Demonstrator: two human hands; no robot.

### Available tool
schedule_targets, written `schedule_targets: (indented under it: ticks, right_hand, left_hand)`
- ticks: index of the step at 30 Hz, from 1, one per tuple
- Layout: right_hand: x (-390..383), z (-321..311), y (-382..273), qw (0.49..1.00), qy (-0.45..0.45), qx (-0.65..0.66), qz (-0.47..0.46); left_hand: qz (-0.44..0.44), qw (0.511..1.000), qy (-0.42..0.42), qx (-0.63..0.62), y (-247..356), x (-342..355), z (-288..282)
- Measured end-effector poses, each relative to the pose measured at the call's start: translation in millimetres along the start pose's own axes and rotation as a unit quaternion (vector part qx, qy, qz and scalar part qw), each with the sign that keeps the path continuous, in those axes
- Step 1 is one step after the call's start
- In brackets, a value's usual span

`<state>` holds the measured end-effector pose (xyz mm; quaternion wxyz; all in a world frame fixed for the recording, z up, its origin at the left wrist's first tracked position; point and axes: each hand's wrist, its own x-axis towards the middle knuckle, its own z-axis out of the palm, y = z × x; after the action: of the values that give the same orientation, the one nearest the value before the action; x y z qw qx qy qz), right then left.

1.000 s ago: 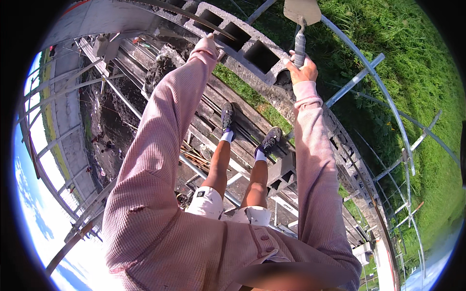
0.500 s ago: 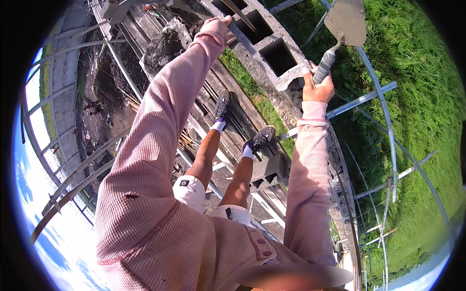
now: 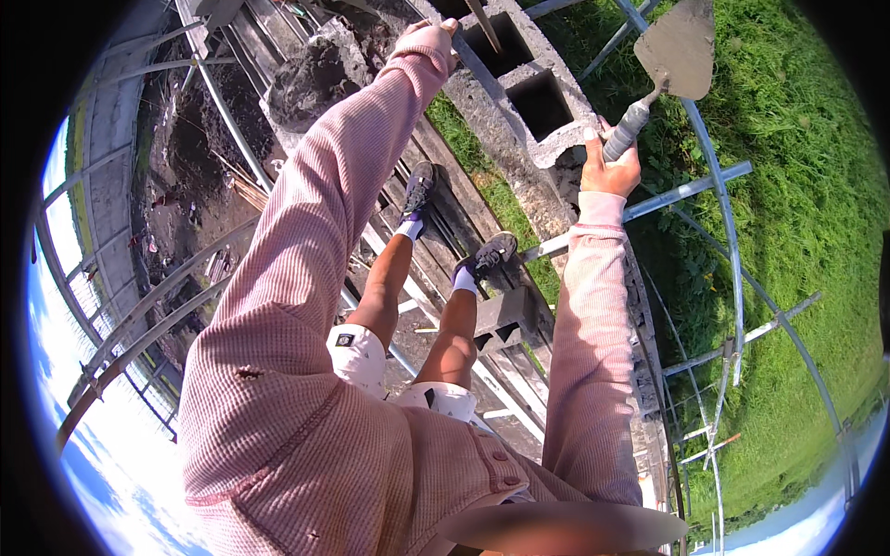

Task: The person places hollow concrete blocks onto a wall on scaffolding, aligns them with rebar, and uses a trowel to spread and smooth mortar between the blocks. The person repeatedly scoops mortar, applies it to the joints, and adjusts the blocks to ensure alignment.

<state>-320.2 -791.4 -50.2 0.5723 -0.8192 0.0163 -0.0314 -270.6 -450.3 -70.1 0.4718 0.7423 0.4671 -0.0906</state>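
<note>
A grey hollow concrete block (image 3: 567, 145) lies on top of the rough wall (image 3: 556, 213), its dark cavities facing up. At the block's far left edge, my left hand (image 3: 431, 42) is closed round the rim, its fingertips partly hidden. My right hand (image 3: 612, 170) grips the grey handle of a pointed trowel (image 3: 683, 48) and rests against the block's near right corner, thumb toward the block. Out over the grass to the right, the trowel's blade points away from me. A ribbed steel bar (image 3: 484, 26) stands in one of the cavities.
Wooden planks (image 3: 464, 188) run under my feet beside the wall. A mortar heap (image 3: 318, 82) sits left of my left forearm. Another hollow block (image 3: 505, 315) lies beside my right foot. Metal scaffold tubes (image 3: 691, 192) cross on the right, above tall grass (image 3: 797, 232).
My left hand and the block sit slightly further right in view, while the planks and scaffold shift a little left. Both hands keep their holds.
</note>
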Motion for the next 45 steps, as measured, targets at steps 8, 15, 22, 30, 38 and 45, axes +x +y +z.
schedule_targets:
  ticks: [8, 15, 22, 30, 38, 45]
  right_hand:
    - [-54, -41, -47, 0.987, 0.072, 0.110, 0.089]
    - [-246, -25, -84, 0.941, -0.286, -0.146, 0.108]
    - [-234, 250, 30, 0.774, -0.455, -0.130, 0.421]
    - [-179, 635, 143, 0.761, -0.530, -0.225, 0.297]
    - [-168, 657, 99, 0.739, -0.579, -0.102, 0.330]
    - [-209, 675, 89, 0.704, -0.475, -0.528, 0.029]
  left_hand:
    - [-0.017, 0.910, -0.020, -0.413, -49, -54, 23]
    - [-0.112, 0.859, -0.272, -0.419, -407, -192, 30]
    - [-0.438, 0.688, -0.375, -0.440, -504, -232, 86]
    - [-0.567, 0.473, -0.444, -0.508, -466, -217, 55]
    - [-0.382, 0.088, -0.714, -0.580, -454, -168, 64]
    - [-0.438, 0.145, -0.698, -0.548, -447, -171, 72]
